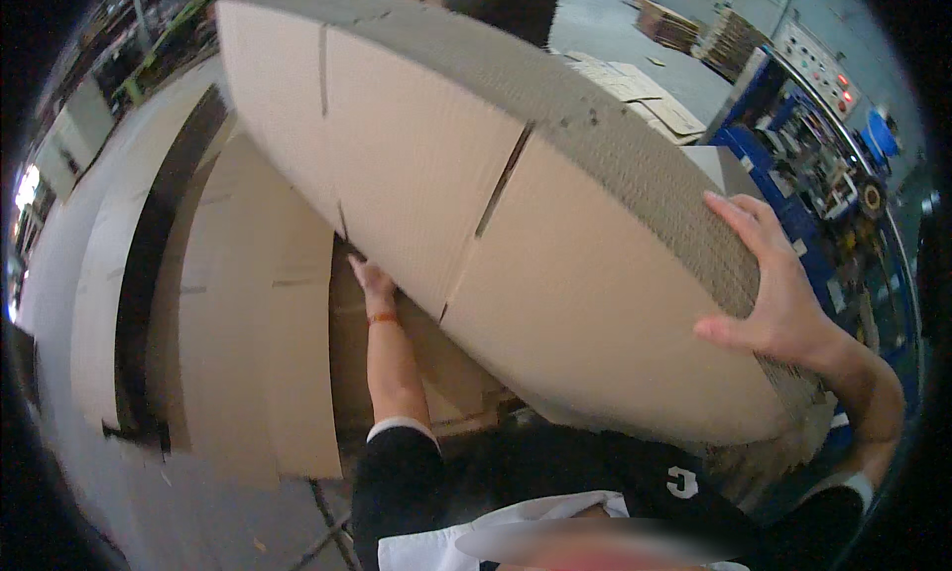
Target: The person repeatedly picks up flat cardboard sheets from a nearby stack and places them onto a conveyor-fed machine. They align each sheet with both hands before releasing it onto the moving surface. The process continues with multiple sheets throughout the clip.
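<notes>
The stack of cardboard sheets (585, 273) occupies the centre of the frame, tilted and running from the upper left to the lower right. Its broad tan face is turned toward me; dark slots cut into that face from its upper and lower margins. The layered, corrugated edge shows along the upper and right side of the stack.

My right grip (783, 288), at the right of the frame, clasps the stack near its right end — thumb on the broad face, fingers spread over the layered edge. My left grip (375, 285), at centre left, is positioned at the lower edge of the stack, palm side partly visible. Its fingertips meet the shadow there, so I cannot tell whether they close on the sheets. An orange wristband (382, 318) encircles the left wrist.

Left of the stack, further cardboard sheets (253, 313) lie flat, with a dark strip (149, 283) along their left side. The grey floor (59, 263) extends at the far left.

At the right edge of the frame stands a blue machine (793, 189); a control panel (815, 65) with lit red lamps is above it. Cardboard piles (734, 43) sit at the upper right.
</notes>
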### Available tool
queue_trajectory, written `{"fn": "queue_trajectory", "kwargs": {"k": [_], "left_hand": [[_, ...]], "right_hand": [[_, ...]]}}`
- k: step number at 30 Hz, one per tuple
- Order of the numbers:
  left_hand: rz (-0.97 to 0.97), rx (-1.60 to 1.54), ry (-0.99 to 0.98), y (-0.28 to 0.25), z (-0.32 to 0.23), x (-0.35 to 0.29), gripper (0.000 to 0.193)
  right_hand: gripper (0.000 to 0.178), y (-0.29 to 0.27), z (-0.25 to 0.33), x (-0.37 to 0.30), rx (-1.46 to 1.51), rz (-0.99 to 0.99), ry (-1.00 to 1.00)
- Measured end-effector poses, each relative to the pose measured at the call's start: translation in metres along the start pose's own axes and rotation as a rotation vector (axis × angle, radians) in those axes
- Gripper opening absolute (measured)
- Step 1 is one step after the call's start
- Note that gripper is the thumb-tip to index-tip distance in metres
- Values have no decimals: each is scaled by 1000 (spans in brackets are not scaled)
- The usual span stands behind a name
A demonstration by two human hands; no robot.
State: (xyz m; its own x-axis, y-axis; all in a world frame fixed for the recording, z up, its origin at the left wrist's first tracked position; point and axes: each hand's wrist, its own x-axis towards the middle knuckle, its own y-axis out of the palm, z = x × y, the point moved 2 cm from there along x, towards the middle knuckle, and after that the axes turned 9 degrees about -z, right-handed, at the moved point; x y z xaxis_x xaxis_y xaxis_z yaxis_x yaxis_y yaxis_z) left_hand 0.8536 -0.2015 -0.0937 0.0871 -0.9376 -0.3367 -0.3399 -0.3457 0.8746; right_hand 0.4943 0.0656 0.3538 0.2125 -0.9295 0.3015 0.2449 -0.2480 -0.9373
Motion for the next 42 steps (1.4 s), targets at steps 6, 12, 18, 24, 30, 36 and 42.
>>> {"fn": "queue_trajectory", "kwargs": {"k": [6,12,18,24,30,36,42], "left_hand": [[101,148,177,19,21,8,61],[383,-105,-72,50,32,-17,61],[229,14,-46,42,47,-54,61],[11,186,-42,11,67,-116,62],[-60,407,-120,17,103,-153,62],[-15,546,-192,44,169,-180,62],[98,613,-295,92,307,-226,63]], "right_hand": [[93,-14,14,-2,-81,18,16],[95,-33,27,-1,-115,47,-63],[96,-51,42,-2,-87,91,-180],[107,-72,-3,-43,-153,140,-76],[117,-74,-96,-131,55,197,142],[114,-76,-155,-244,222,13,226],[113,-112,-240,-361,335,-105,379]]}}
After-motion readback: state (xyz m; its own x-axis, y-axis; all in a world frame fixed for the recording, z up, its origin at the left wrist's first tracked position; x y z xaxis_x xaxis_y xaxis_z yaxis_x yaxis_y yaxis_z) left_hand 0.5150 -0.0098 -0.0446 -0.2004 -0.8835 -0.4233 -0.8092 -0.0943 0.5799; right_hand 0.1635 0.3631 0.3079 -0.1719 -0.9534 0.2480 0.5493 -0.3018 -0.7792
